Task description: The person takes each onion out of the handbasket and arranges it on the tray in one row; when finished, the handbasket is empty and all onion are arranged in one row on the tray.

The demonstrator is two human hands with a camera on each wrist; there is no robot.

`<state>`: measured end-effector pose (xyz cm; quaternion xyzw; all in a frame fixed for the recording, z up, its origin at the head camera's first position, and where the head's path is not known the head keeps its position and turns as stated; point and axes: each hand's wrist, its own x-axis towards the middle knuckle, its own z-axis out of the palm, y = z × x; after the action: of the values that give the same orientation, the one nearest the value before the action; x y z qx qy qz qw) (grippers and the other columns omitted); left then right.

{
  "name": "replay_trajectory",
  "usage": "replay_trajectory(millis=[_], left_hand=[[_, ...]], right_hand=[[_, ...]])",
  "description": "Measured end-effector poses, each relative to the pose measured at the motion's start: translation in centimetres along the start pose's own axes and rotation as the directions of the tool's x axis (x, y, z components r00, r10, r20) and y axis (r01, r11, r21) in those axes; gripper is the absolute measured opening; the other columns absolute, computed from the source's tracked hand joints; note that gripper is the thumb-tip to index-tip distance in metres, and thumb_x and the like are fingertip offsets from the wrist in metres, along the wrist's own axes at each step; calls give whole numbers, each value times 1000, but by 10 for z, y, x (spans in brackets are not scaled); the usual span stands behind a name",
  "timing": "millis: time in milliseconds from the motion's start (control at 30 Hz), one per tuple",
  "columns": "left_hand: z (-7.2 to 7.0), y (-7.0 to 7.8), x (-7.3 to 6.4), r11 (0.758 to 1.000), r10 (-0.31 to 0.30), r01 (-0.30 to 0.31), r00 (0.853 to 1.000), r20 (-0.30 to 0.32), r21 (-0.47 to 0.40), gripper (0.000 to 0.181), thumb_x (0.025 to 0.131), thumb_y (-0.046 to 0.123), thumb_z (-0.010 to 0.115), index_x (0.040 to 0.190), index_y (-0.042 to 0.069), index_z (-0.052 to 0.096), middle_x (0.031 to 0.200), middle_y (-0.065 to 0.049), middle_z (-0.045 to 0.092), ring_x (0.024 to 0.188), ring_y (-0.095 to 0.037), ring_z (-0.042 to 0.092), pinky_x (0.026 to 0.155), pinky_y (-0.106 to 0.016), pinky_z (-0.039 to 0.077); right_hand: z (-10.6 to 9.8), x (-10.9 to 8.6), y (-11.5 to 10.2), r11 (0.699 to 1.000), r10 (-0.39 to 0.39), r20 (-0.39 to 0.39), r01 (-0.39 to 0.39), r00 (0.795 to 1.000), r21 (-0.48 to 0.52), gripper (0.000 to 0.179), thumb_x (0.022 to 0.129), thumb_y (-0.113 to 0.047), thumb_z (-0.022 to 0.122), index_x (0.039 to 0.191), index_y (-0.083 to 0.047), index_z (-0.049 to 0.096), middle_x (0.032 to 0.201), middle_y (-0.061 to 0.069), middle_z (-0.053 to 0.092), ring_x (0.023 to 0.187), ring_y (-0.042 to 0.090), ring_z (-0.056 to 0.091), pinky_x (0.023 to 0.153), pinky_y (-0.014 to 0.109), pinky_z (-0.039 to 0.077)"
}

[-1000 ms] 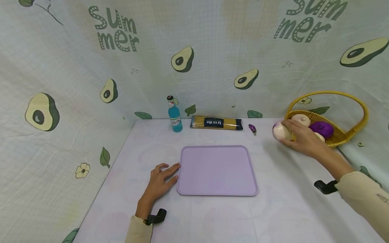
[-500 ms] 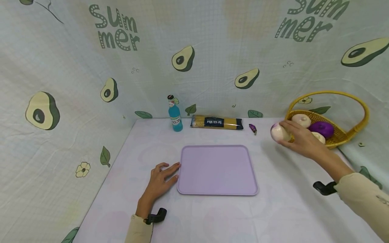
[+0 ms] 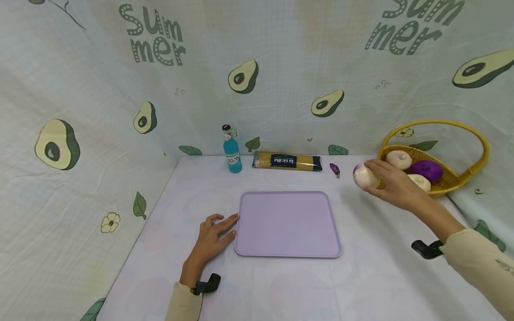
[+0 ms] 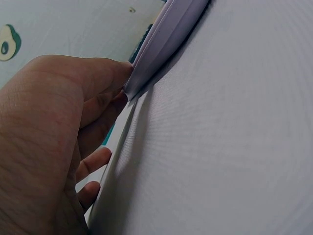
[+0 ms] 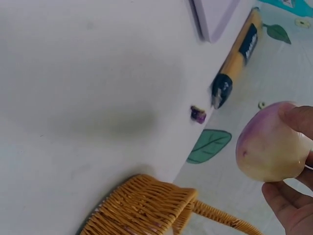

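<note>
My right hand [image 3: 395, 187] grips a white and purple turnip [image 3: 365, 176] above the table, just left of the yellow wicker basket [image 3: 455, 179]. In the right wrist view the thumb and fingertips hold the turnip [image 5: 269, 147] at its sides, with the basket [image 5: 139, 208] below. Inside the basket lie two whitish round vegetables [image 3: 399, 159] and a purple one [image 3: 426, 170]. My left hand [image 3: 210, 240] rests on the table with fingertips at the left edge of the lilac tray [image 3: 288, 225]. The left wrist view shows the thumb and fingertips at the tray's wall [image 4: 161, 49].
Along the back of the table stand a blue bottle [image 3: 232, 154] and a pack of spaghetti [image 3: 287, 161]. A small purple item [image 3: 334, 170] lies right of the pack. Behind them hangs a cloth [image 3: 277, 40] printed with avocados. The basket's tall handle [image 3: 437, 122] arches over it.
My right hand has moved slightly left with the turnip, away from the basket's rim. The left hand and the tray have stayed in place.
</note>
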<state>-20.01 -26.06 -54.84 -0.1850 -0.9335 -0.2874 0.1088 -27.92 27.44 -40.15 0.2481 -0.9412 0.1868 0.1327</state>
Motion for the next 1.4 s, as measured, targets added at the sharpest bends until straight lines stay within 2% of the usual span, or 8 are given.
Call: replay_trajectory(millis=[367, 600, 1100, 1400], left_hand=[[1, -3, 1, 1000, 0, 0, 1000, -2, 0, 47, 98, 40, 63, 144, 28, 57, 145, 12, 54, 130, -27, 39, 101, -52, 24], [2, -5, 1, 1000, -1, 1, 1000, 0, 2, 48, 98, 41, 62, 144, 31, 56, 145, 14, 53, 130, -25, 39, 100, -51, 24], [0, -4, 1, 1000, 1, -1, 1000, -3, -14, 47, 98, 39, 64, 143, 28, 57, 145, 12, 54, 130, -27, 39, 100, -51, 23], [1, -3, 1, 1000, 3, -3, 1000, 1, -12, 48, 98, 41, 62, 144, 29, 57, 145, 12, 53, 130, -27, 39, 101, -51, 23]], right_hand=[[5, 1, 0, 995, -103, -50, 103, 993, -10, 70, 76, -13, 87, 134, 7, 54, 134, 25, 53, 121, 43, 49, 90, 63, 44], [6, 0, -3, 994, -109, -53, 108, 993, -18, 70, 76, -13, 88, 135, 6, 55, 135, 23, 53, 122, 42, 50, 91, 62, 44], [9, 1, -8, 994, -108, -30, 107, 994, -31, 70, 78, -16, 86, 136, 6, 53, 136, 25, 52, 122, 45, 50, 91, 61, 44], [9, 0, -14, 997, -73, 23, 74, 997, -28, 71, 81, -19, 84, 139, 6, 51, 139, 28, 49, 125, 48, 47, 94, 64, 42]])
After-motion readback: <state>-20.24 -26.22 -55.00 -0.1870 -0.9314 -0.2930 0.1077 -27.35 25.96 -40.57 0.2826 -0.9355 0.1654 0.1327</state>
